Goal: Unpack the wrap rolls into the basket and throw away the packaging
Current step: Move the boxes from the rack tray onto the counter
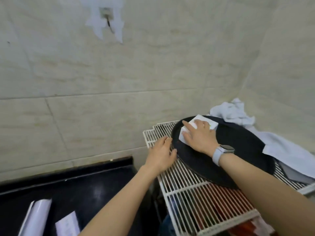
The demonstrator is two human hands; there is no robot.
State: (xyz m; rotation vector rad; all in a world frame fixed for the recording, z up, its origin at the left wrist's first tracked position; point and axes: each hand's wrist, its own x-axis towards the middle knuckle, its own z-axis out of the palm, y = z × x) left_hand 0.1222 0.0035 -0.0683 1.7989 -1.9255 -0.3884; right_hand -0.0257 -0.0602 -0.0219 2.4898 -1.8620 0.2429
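A white wrap box (203, 120) lies on a round black tray (238, 150) at the right. My right hand (198, 136), with a watch on its wrist, lies over the box and its fingers close around the box's near end. My left hand (161, 155) rests on the white wire rack (192, 189) with its fingers apart; the thumb touches the tray's left rim. At the lower left, a white wrap roll (36, 217) and a second white box (68, 224) lie on the black counter (95, 184). No basket is in view.
A crumpled white cloth (233, 113) and white sheets (289, 152) lie behind and to the right of the tray. Red items show under the rack. A tiled wall with a hook (107, 16) stands close behind the counter.
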